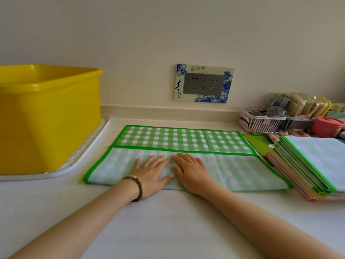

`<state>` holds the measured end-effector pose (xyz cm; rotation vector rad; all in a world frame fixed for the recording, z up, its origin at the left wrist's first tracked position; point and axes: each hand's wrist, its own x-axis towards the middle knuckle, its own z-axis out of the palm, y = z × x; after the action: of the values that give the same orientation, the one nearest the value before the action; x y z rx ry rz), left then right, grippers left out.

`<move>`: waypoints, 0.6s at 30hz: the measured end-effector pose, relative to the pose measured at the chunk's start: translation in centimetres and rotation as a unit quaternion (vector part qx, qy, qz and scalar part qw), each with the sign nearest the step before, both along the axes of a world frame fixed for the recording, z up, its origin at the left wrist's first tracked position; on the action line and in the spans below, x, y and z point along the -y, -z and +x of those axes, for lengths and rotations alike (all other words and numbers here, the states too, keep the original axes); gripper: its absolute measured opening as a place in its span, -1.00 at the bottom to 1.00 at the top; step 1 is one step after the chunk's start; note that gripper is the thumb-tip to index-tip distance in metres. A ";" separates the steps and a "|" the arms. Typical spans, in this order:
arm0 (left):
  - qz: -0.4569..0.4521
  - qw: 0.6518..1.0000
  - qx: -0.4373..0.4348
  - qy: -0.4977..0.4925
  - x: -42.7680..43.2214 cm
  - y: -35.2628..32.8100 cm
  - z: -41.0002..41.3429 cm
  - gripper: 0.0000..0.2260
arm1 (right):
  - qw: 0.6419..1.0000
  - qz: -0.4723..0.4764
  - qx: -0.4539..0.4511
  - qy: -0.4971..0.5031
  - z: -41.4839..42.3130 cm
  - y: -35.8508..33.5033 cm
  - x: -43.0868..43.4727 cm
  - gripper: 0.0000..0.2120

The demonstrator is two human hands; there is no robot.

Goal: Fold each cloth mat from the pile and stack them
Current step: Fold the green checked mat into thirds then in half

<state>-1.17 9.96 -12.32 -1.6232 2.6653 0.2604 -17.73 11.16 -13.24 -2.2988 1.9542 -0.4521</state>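
The pale desk [168,221] carried a yellow tub [48,118] at the left, standing on a white tray [89,146]. In the middle lay the green checked mat [183,137], its near half folded over so the paler back faced up. The stack of folded mats [313,161] sat just beside its right end. The left hand [153,172] and right hand [190,171] lay flat, side by side, on the folded layer, fingers [150,160] straight and lightly spread, pressing down. The cloth looked thin, light and limp, and was probably best taken by the bound corners at its ends.
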 end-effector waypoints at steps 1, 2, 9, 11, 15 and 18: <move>-0.004 1.000 -0.003 -0.002 0.0 0.1 0.0 -0.45 | 1.000 0.008 -0.004 0.005 -0.2 0.0 0.0 -0.53; -0.005 1.000 -0.005 -0.003 0.0 0.1 0.1 -0.45 | 1.000 0.019 -0.007 0.011 -0.6 0.0 0.1 -0.52; -0.002 1.000 -0.013 0.003 -0.2 0.0 0.3 -0.46 | 0.996 0.054 -0.018 0.074 -7.6 -0.4 -0.7 -0.49; 0.001 1.000 -0.012 0.003 -0.2 0.0 0.4 -0.46 | 0.993 0.065 -0.030 0.097 -10.5 -0.6 -1.1 -0.49; 0.000 1.000 -0.010 0.002 -0.3 0.0 0.3 -0.46 | 0.991 0.066 -0.033 0.113 -14.5 -1.1 -1.3 -0.51; 0.000 1.000 -0.010 0.001 -0.2 0.0 0.2 -0.46 | 0.994 0.020 -0.028 0.101 -15.8 -2.0 0.2 -0.62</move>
<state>-0.97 10.16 -12.28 -1.6279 2.6809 0.2796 -33.57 10.94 -11.19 -2.1216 2.2134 -0.3629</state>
